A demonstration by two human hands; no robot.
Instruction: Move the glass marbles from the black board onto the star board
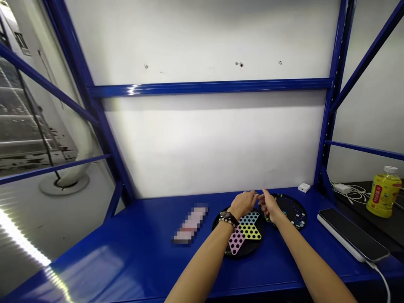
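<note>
Noting two bare hands low over the blue metal counter (135, 256), fingertips almost meeting. The left hand (243, 204), with a wristwatch (225, 215) and a beaded bracelet (227, 223) above it, hangs over a star-shaped game board (249, 230). Its grip is curled, fingertips hidden, so we cannot tell whether it has hold of anything. The right hand (269, 206) shows a loose, part-open grip with nothing visible in it, just beside a second round black tray (295, 203) scattered with small marbles (301, 221). The board, pierced with rows of holes, lies on a first round black tray (252, 249). We judge the marbles light, hard and slippery, best pinched between fingertips. The board looks thin and stiff, best taken by its edges. A long black phone-like slab (352, 233) lies to the right, with a yellow bottle (384, 193) beyond.
</note>
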